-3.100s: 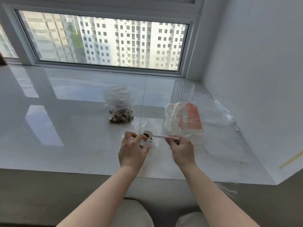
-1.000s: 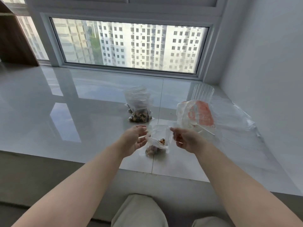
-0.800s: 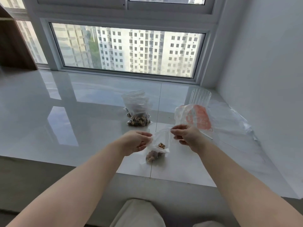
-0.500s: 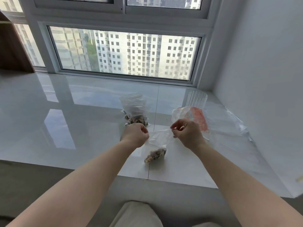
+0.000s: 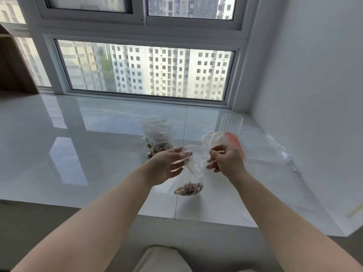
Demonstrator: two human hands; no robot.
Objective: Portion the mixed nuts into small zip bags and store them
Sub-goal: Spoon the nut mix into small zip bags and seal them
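A small clear zip bag hangs above the white sill between my hands, with a clump of mixed nuts at its bottom. My left hand pinches the bag's top left corner with thumb and forefinger, its other fingers spread and relaxed. My right hand pinches the top right corner, fingers curled. The bag's top edge stretches between the two hands. Just behind my right hand stands the large clear supply bag with an orange label.
Other small bags with nuts sit on the glossy white sill behind my left hand. A ribbed clear cup stands at the back right, and loose clear plastic lies by the right wall. The sill's front edge runs below my forearms.
The spoon has left my right hand and both hands have taken the small bag's top and lifted it. Since half a second ago my left hand's fingers have spread out.
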